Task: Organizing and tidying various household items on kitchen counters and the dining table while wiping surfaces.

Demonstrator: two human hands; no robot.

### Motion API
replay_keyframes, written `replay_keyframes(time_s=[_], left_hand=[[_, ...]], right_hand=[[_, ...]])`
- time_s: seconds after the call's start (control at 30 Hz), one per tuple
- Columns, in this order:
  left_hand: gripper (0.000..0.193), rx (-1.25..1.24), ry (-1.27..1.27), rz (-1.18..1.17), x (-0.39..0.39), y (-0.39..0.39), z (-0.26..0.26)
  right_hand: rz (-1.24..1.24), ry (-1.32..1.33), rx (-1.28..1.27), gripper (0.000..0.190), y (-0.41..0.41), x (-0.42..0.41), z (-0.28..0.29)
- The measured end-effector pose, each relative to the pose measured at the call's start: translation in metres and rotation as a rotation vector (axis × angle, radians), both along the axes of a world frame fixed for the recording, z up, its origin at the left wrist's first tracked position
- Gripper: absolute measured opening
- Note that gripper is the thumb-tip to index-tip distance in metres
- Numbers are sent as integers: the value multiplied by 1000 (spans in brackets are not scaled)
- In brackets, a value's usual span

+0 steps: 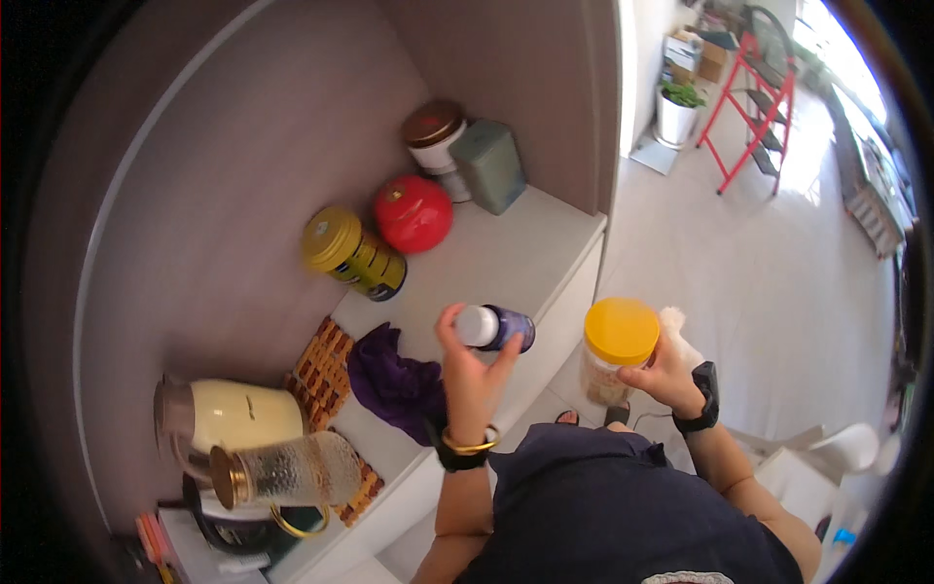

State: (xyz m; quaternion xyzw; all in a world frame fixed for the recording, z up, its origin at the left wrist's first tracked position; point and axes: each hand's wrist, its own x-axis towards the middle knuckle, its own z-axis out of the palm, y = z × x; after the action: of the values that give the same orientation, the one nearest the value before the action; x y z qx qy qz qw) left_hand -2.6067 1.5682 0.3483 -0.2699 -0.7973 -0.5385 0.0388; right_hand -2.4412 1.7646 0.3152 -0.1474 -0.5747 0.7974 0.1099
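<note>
My left hand [474, 365] grips a small dark-blue bottle [514, 328] with a white cap, held above the front part of a white countertop [503, 252]. Off the counter's front edge, my right hand [668, 369] is closed around a clear jar [606, 379] with a yellow lid. What the jar contains is too blurred to tell. A crumpled purple cloth [394, 376] lies on the counter beside my left wrist. Behind the bottle stands a yellow-lidded canister [354, 252], next to a round red container [414, 214].
A green-grey tin [489, 168] and a brown-lidded jar [438, 142] stand in the niche's far corner. To the left, a cream jug [244, 416] and a textured glass pitcher [299, 471] are by a woven wooden mat [321, 376]. A red stepladder [759, 102] stands on the floor beyond.
</note>
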Motion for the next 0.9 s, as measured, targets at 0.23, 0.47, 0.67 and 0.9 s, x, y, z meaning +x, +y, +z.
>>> replay_keyframes(time_s=[0.23, 0.47, 0.67, 0.9], left_hand=[[63, 222, -191, -38, 34, 28, -5], [47, 610, -401, 103, 63, -1, -2], [48, 648, -402, 245, 94, -24, -11], [64, 1052, -561, 69, 130, -50, -13]], right_hand=[[64, 125, 144, 91, 36, -27, 16], [247, 108, 97, 85, 35, -52, 18], [294, 168, 97, 88, 20, -75, 23], [506, 283, 87, 101, -13, -84, 41]])
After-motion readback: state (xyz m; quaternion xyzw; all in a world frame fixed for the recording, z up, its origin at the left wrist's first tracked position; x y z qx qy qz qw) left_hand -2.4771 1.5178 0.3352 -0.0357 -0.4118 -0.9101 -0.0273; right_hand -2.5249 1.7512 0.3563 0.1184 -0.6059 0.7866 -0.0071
